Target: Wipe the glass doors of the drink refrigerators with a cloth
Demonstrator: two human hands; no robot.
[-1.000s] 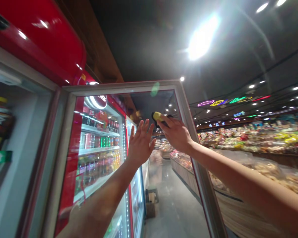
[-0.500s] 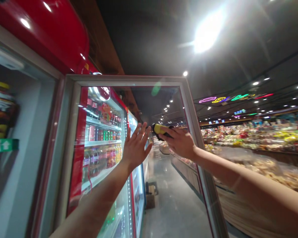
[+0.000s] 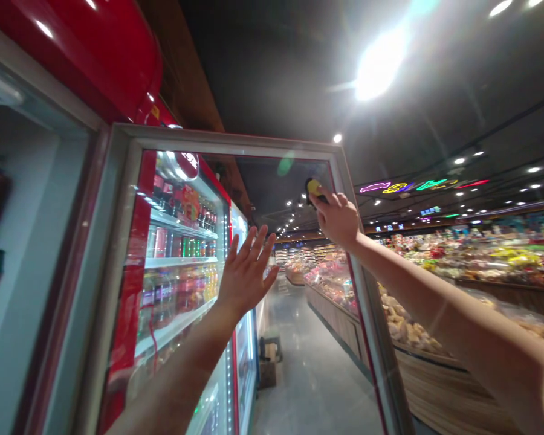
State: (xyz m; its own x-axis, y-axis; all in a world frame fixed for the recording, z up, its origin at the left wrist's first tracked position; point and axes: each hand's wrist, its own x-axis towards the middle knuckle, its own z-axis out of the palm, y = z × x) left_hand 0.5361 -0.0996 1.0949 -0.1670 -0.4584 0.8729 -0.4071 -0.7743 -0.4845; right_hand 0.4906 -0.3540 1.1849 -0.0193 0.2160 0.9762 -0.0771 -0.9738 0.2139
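Observation:
An open glass door (image 3: 290, 326) with a grey frame stands across my view, hinged at the red refrigerator (image 3: 72, 54) on the left. My left hand (image 3: 247, 272) lies against the glass near its middle, fingers spread, holding nothing. Near the door's upper right corner, my right hand (image 3: 338, 217) grips a small yellow and black tool (image 3: 316, 188) against the glass. The side of the tool that faces the pane is hidden.
Lit drink shelves (image 3: 181, 263) show through the glass. Beyond are a box (image 3: 267, 365) on the aisle floor (image 3: 303, 362) and, to the right, a wood-sided display (image 3: 444, 386) heaped with packaged food.
My right hand has moved up and slightly right with the yellow and black tool. My left hand has stayed at nearly the same place on the glass. The view has shifted slightly.

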